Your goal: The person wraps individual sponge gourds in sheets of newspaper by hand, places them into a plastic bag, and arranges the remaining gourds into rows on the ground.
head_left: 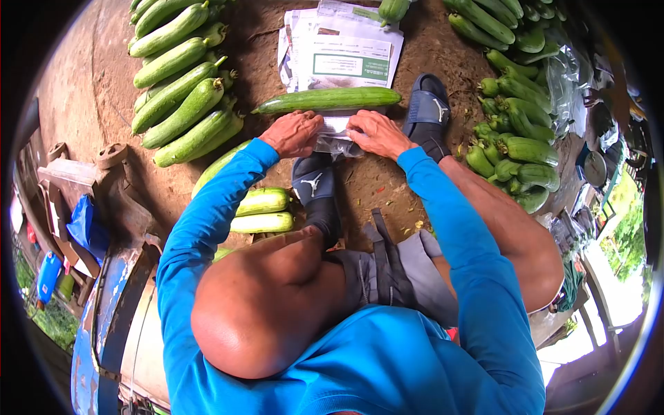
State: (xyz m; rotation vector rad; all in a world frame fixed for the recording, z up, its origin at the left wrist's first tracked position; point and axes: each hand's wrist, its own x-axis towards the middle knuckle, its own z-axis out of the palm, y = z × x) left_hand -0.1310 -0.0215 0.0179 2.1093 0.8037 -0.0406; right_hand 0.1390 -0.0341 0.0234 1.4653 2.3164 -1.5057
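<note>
Writing: printed sheets (360, 50) under & beyond the long gourd (328, 99); a green-bordered box shows on the top sheet, small print, can't read. White jumping-figure logo on both dark slides: R slide (429, 104) just right of gourd's right end, L slide (313, 181) on near side of gourd.

Surface: brown ground (394, 178), dirt-like, w/ green & yellow bits on near side of gourd. Big pile of gourds (181, 90) left of it; shorter ribbed gourds (529, 111) to the right, beside clear plastic (566, 76). Few pale gourds (261, 211) on near side, to left. Worn blue-painted frame (104, 304) farther off, near-left. Greenery outside at both edges of view.

Fingers: long gourd lies crosswise on the sheets, uncradled, just beyond both hands. L hand (299, 133): fingers curled, close together, by near edge of sheets, near gourd's left half. R hand (377, 133): fingers bent at sheets' near edge, near gourd's right half. Undersides hidden, can't tell if either is pinching paper. Clear plastic scrap (340, 146) between hands.
</note>
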